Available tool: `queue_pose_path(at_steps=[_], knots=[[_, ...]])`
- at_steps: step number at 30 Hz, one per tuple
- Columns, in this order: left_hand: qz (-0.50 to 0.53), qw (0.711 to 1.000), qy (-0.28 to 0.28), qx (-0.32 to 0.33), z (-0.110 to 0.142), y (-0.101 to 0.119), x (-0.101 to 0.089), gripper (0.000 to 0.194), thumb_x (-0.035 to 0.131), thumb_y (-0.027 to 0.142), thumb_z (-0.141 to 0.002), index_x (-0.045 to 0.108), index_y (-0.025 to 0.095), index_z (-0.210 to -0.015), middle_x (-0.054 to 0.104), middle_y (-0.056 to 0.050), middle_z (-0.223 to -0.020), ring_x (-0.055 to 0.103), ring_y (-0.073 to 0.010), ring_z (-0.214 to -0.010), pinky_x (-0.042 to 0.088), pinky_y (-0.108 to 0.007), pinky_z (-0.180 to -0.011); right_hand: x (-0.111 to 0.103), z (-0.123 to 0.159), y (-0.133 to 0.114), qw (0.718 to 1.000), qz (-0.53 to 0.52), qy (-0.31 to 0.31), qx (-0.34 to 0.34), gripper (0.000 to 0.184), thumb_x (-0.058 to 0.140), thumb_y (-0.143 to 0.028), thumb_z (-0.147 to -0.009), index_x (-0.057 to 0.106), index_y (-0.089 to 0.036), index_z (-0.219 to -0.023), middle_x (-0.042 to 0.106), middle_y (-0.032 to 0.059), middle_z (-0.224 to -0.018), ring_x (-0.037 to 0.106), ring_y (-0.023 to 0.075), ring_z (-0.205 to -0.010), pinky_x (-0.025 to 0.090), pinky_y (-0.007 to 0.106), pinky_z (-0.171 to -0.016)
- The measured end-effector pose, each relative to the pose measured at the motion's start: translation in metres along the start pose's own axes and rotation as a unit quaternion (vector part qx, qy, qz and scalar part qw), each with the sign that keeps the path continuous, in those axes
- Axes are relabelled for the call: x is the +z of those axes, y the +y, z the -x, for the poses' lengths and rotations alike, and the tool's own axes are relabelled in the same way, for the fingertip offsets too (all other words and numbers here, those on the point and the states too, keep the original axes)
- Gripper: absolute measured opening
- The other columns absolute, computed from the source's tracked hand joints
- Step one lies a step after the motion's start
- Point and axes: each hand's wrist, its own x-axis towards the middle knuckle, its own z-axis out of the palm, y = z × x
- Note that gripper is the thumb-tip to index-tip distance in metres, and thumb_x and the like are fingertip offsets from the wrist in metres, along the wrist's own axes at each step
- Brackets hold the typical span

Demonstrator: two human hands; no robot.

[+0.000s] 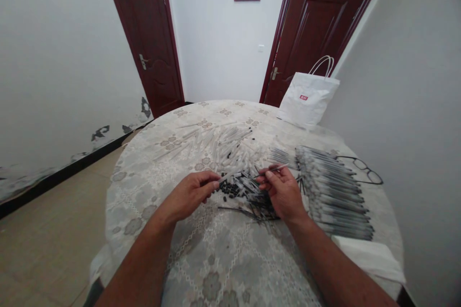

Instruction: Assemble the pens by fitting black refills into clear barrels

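My left hand (pixel 196 191) pinches a translucent pen barrel (pixel 226 177) between thumb and fingers, above the table. Between the fingertips of my right hand (pixel 284 192) is a thin pen refill (pixel 278 168), slanting up to the right; its dark end points left. Small black caps (pixel 230 189) lie heaped between my hands. Dark slender refills (pixel 262 210) are piled just under my right hand and partly hidden by it. Beyond my hands, loose translucent barrels (pixel 228 146) spread across the tablecloth. To the right, many pens (pixel 334 196) lie stacked side by side.
The round table (pixel 212 259) wears a patterned cloth. Eyeglasses (pixel 370 176) rest at the right, beside the stacked pens. A white paper bag (pixel 308 98) stands at the back right, near the wall. A white folded packet (pixel 369 256) lies at the near right edge.
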Motion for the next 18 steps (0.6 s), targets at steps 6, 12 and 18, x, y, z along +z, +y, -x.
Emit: queue_pose_path(at_steps=[6,12,18], knots=[[0.021,0.999,-0.026,-0.011,-0.009,-0.017,0.003,0.036,0.059,0.042,-0.085,0.072,0.016,-0.107,0.059,0.001,-0.068,0.049,-0.0114,-0.058,0.038,-0.023,-0.057,0.0,0.0,-0.003,0.999,-0.034,0.009,-0.008,0.022,0.073,-0.03,-0.082,0.057,-0.022,-0.095,0.073,0.0023,-0.091,0.072,0.0168,-0.076,0.058,0.023,-0.057],[0.051,0.997,-0.048,-0.016,-0.015,-0.028,0.002,0.037,0.061,0.042,-0.084,0.073,0.015,-0.107,0.059,0.0,-0.064,0.05,-0.0118,-0.057,0.038,-0.024,-0.056,0.002,0.002,-0.004,0.999,-0.013,0.01,-0.027,0.019,0.07,-0.031,-0.085,0.057,-0.023,-0.097,0.073,0.0015,-0.093,0.072,0.0169,-0.078,0.058,0.024,-0.058],[0.047,0.998,-0.043,-0.029,-0.02,-0.032,0.008,0.039,0.063,0.043,-0.084,0.073,0.014,-0.108,0.058,0.001,-0.06,0.051,-0.0128,-0.055,0.04,-0.025,-0.056,0.003,0.005,0.0,0.999,0.032,-0.002,-0.029,0.021,0.069,-0.036,-0.087,0.057,-0.023,-0.099,0.073,0.0031,-0.097,0.073,0.019,-0.08,0.059,0.028,-0.061]])
